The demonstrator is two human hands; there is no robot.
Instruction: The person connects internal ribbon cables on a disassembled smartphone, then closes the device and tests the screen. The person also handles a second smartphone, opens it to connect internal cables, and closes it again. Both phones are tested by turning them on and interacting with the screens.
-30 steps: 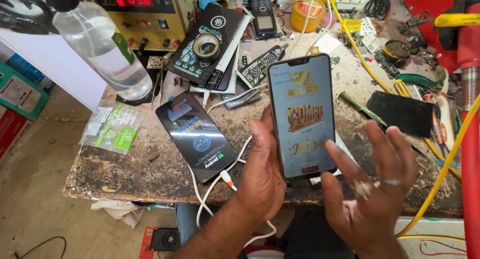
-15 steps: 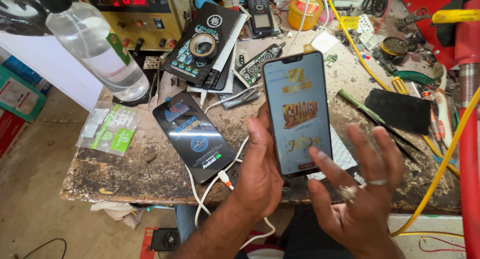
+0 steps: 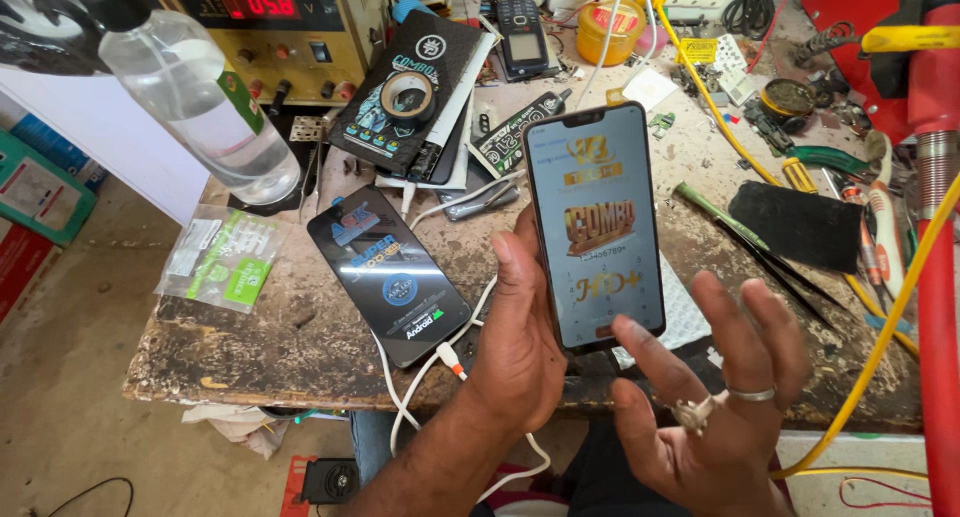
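Over the near edge of a scorched, stained wooden workbench [image 3: 300, 347], left hand [image 3: 520, 337] wrapped around the lower half of a slim dark-framed smartphone [image 3: 597, 222] with a lit grey screen showing gold graphics; thumb along the phone's left edge, fingers hidden behind it, phone upright and tilted slightly left. Right hand [image 3: 715, 412] just below and right of the phone, palm up, fingers spread and loosely curled, holding nothing; two rings show on it, and its fingertips sit near the phone's bottom edge, contact unclear. Left of the held phone, a second black smartphone [image 3: 390, 272] with a glossy printed film lies flat on the bench, angled, with a white cable [image 3: 425, 352] running beside it and off the near edge. Further left, a clear plastic packet with green labels [image 3: 220, 259]. Far left, a clear plastic bottle [image 3: 195, 102] leans in front of a tan bench power supply with a red digit display [image 3: 275, 22]. Far centre, a black printed box [image 3: 415, 92] with a roll of dark tape [image 3: 408, 97] on top, and a small black keypad phone [image 3: 523, 39] beyond. Right side: a black rectangular pad [image 3: 795, 225], a green-handled tool [image 3: 705, 205], a yellow cable [image 3: 880, 347] looping toward the near right.
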